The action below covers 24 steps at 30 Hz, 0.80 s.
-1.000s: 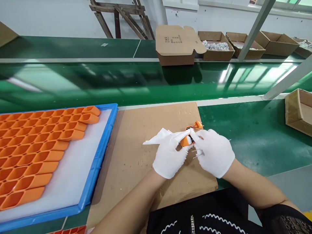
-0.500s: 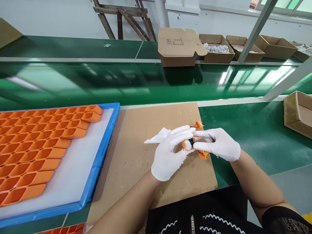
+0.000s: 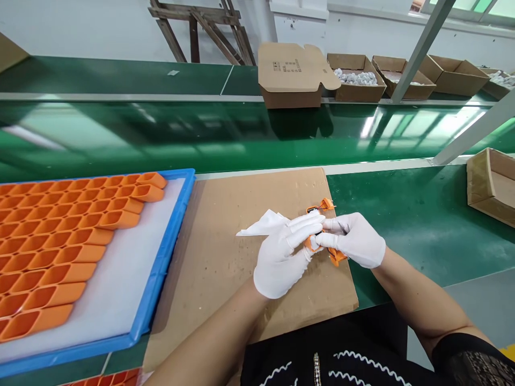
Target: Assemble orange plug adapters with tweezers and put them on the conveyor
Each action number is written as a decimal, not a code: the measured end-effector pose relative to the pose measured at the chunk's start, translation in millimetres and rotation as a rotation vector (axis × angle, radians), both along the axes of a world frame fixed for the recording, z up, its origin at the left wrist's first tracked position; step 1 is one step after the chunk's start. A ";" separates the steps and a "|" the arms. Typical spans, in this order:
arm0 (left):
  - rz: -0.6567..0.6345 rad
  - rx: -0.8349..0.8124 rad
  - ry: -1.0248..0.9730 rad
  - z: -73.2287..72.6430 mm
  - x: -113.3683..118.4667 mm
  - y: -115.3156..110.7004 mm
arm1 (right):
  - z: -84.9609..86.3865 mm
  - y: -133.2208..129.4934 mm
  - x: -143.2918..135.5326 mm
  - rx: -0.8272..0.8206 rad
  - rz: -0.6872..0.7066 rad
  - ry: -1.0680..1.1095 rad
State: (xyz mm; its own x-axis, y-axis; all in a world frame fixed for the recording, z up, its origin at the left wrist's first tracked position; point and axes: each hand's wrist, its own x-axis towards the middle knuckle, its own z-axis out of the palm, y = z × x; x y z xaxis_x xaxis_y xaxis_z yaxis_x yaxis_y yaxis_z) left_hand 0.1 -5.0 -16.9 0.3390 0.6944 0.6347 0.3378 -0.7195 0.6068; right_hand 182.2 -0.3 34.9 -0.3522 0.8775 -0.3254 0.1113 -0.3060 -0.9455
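Observation:
My left hand (image 3: 281, 262), in a white glove, is curled around a small orange plastic housing (image 3: 309, 244), which its fingers mostly cover. From the other side my right hand (image 3: 358, 241), gloved too, has its thumb and fingers pinched against the housing. A dark, thin thing (image 3: 343, 229) shows between the right fingers; its kind is unclear. Another orange plastic piece (image 3: 326, 204) with dark wires lies just beyond my fingertips, and one more orange piece (image 3: 337, 257) is below the right hand. A white cloth or paper (image 3: 259, 224) sticks out behind the left hand.
Under my hands is a cardboard sheet (image 3: 225, 279). At left a blue-rimmed tray (image 3: 161, 268) carries rows of orange hollow shells (image 3: 84, 236). Beyond the green belt (image 3: 225, 139) stand cardboard boxes (image 3: 292, 99), some holding white items. An open box (image 3: 493, 182) sits at right, near a slanted metal post (image 3: 462, 136).
My left fingers have closed further over the orange housing, hiding most of its dark insert. My right hand has shifted slightly left, with its fingers drawn closer together.

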 end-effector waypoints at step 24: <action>0.161 -0.106 0.065 2.6 7.4 2.3 | 3.1 -6.0 3.0 0.783 0.037 -0.784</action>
State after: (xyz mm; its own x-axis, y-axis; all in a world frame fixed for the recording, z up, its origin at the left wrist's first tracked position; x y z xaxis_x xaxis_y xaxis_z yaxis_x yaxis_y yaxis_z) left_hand 7.5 -2.7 -14.3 0.2563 0.8044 0.5359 0.4842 -0.5867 0.6491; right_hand 185.1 -6.4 38.0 -0.3218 0.9313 0.1706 0.7604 0.3616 -0.5394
